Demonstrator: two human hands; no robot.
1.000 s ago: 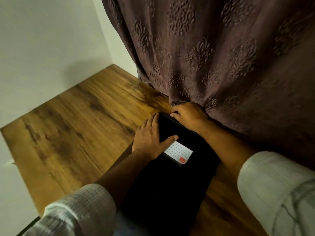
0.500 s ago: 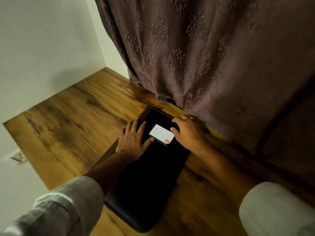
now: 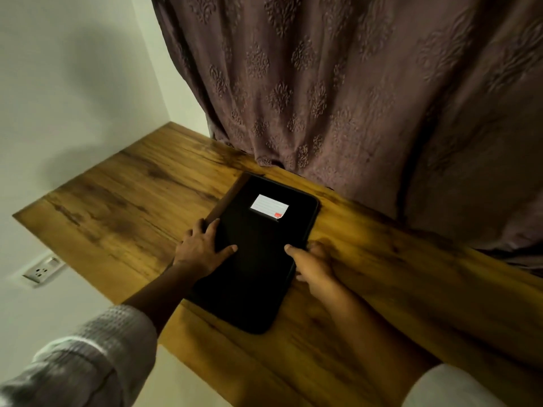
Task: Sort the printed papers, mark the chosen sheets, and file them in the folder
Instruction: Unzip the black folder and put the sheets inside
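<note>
A black folder (image 3: 258,277) lies closed and flat on the wooden table (image 3: 123,207), with a white lined label (image 3: 269,206) bearing a red mark near its far end. My left hand (image 3: 202,248) rests on the folder's left edge, fingers spread over the spine side and thumb on the cover. My right hand (image 3: 311,262) grips the right edge, thumb on top and fingers curled at the side. No printed papers or pen show.
A brown patterned curtain (image 3: 338,98) hangs along the table's far side, just behind the folder. A white wall (image 3: 73,83) is on the left, with a power socket (image 3: 42,270) below table level. The table's left edge drops off close to my left arm.
The folder now sits farther out from the curtain and in full sight. Both hands slid from its far end and label toward the middle of its side edges.
</note>
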